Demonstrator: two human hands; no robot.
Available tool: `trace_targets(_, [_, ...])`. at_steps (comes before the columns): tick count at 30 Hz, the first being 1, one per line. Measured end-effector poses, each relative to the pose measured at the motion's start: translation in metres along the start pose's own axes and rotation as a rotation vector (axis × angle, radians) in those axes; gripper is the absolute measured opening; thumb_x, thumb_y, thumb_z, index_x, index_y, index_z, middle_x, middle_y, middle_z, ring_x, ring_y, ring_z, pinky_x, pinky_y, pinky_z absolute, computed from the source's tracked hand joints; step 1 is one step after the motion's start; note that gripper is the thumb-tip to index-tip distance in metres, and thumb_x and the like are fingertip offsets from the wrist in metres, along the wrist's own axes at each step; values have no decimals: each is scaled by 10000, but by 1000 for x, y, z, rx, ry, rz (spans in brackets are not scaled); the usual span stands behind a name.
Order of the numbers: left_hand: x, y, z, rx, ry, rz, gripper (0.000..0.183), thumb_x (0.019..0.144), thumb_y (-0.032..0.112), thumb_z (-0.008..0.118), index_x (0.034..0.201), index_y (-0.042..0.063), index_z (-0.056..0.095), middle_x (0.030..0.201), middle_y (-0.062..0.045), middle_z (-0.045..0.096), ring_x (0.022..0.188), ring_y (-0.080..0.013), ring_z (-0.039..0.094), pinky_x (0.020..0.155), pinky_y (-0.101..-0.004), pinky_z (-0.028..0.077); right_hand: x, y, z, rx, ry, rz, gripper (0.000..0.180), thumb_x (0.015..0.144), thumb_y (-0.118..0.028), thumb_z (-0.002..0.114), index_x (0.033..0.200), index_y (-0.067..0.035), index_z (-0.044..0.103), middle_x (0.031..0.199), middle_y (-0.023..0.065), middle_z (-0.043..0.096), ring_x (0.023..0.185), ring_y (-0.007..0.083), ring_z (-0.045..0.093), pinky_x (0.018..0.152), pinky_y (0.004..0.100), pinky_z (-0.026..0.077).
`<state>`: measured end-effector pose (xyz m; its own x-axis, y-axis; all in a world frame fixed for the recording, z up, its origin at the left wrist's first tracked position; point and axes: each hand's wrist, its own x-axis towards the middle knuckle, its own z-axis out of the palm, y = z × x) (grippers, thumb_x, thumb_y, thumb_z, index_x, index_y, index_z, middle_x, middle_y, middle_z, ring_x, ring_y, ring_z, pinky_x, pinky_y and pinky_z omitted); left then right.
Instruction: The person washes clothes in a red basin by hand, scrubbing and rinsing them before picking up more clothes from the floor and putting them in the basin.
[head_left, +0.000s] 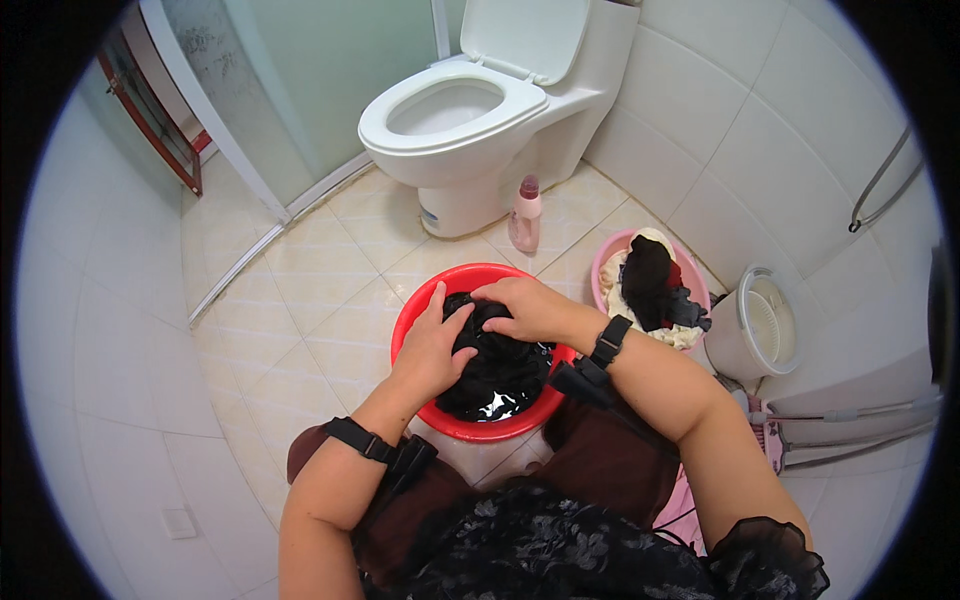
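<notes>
In front of me a red plastic basin (406, 315) stands on the tiled floor. Wet black cloth (495, 367) lies in it, with dark, shiny water near the basin's front side. My left hand (433, 341) is over the basin's left part, its fingers and thumb spread at the cloth. From the right, my right hand (525, 306) reaches over the far rim, thumb apart from the bent fingers, fingertips close to the cloth. I cannot tell how firmly either hand touches the cloth. A black strap with a small device circles each forearm.
A pink bottle (526, 217) stands between the basin and a white toilet (480, 161). At right are a pink basin (599, 262) of clothes (646, 281) and a white bucket (731, 337). A mop (832, 416) lies nearby; a glass screen (322, 67) bounds the left.
</notes>
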<state>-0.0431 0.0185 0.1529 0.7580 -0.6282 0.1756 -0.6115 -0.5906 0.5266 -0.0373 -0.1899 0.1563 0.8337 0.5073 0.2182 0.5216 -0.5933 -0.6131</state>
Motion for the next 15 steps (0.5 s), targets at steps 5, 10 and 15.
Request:
trace_targets(5, [3, -7, 3, 122, -1, 23, 577, 647, 158, 738, 1178, 84, 524, 1371, -280, 264, 1105, -400, 462, 912, -415, 409, -1, 6, 4, -38, -72, 29, 392, 723, -164, 672, 1063, 9, 581, 1036, 182, 599, 971, 322, 561, 867, 372, 440])
trace_targets(10, [6, -4, 1, 91, -14, 49, 581, 652, 151, 733, 1185, 76, 517, 1356, -297, 276, 1103, -405, 457, 902, -421, 407, 3, -4, 4, 4, -18, 27, 299, 707, -179, 649, 944, 0, 616, 887, 183, 616, 863, 337, 575, 787, 402, 453])
trace_targets(15, [10, -6, 1, 78, 28, 27, 592, 663, 141, 727, 1204, 71, 495, 1357, -299, 270, 1081, -407, 471, 893, -421, 414, 11, 1, 5, 36, 15, 35, 271, 729, -139, 652, 959, 0, 613, 907, 168, 622, 862, 316, 585, 778, 371, 463])
